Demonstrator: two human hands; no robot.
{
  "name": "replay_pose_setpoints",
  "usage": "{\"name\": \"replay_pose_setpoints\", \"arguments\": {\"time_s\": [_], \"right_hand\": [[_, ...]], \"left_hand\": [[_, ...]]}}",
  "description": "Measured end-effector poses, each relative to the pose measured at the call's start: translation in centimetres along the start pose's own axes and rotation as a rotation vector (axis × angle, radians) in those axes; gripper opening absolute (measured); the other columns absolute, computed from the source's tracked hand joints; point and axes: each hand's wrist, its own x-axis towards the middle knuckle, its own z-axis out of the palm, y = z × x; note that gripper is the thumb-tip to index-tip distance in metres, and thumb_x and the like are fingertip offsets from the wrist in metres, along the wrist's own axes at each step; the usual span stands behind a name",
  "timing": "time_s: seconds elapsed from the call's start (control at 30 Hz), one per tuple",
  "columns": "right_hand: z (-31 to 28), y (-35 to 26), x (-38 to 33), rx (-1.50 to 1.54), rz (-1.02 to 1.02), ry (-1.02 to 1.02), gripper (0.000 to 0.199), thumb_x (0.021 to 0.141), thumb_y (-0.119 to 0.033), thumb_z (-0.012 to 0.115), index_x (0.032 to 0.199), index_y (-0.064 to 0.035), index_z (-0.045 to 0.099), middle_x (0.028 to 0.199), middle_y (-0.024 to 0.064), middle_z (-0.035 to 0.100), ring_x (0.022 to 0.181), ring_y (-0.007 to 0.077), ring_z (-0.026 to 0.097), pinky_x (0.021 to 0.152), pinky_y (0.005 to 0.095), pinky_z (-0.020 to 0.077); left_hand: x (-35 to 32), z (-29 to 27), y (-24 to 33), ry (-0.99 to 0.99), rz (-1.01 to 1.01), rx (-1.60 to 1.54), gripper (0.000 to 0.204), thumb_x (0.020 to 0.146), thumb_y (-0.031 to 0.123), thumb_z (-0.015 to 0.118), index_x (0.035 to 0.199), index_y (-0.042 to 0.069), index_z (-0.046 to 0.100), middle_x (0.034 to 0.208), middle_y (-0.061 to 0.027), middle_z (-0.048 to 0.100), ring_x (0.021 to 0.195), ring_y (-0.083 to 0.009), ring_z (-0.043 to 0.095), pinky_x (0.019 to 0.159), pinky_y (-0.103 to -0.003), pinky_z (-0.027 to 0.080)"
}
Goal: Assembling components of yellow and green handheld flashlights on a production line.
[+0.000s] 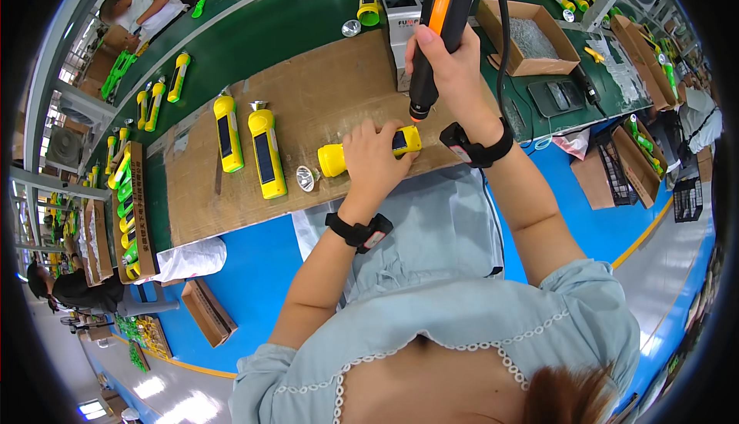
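Note:
My left hand [374, 160] is closed over a yellow flashlight body [332, 160] lying on the cardboard sheet, its dark solar panel partly covered by my fingers. Wrapped in my right hand [450, 66] is a black and orange electric screwdriver [440, 16], pointing down. Its tip is at the right end of the flashlight; whether it touches a screw I cannot tell. Beside the flashlight's left end lies a silver reflector [306, 179]. Two more yellow-green flashlights with solar panels, one nearer [266, 154] and one farther left [227, 134], rest on the cardboard.
A cardboard box of small screws [493, 17] stands back right, near a dark tray [556, 97]. A grey box [402, 20] is behind the screwdriver, whose cable [504, 54] hangs beside my right wrist. A carton of flashlights [137, 170] stands left. Two other people are at left.

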Motion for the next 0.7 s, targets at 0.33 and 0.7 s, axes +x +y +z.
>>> {"name": "replay_pose_setpoints", "arguments": {"time_s": [0.33, 0.7], "right_hand": [[-0.2, 1.0, -0.4, -0.142, -0.068, -0.014, 0.022, 0.089, -0.021, 0.06, 0.091, -0.0009, 0.051, 0.065, 0.0065, 0.059, 0.053, 0.0126, 0.056, 0.051, 0.025, 0.0459], [-0.2, 2.7, -0.5, -0.06, 0.001, -0.046, 0.03, 0.08, -0.019, 0.073, 0.093, -0.0011, 0.054, 0.067, 0.003, 0.059, 0.053, 0.0087, 0.056, 0.048, 0.0228, 0.0453]], "left_hand": [[-0.1, -0.1, -0.1, 0.002, 0.009, -0.004, 0.045, 0.058, 0.035, 0.08, 0.097, 0.02, 0.064, 0.082, -0.0043, 0.049, 0.081, -0.0239, 0.051, 0.073, -0.038, 0.036], [0.1, 0.1, -0.3, -0.018, 0.001, -0.013, 0.044, 0.058, 0.035, 0.081, 0.096, 0.021, 0.064, 0.081, -0.0037, 0.049, 0.081, -0.0235, 0.051, 0.073, -0.037, 0.036]]}}
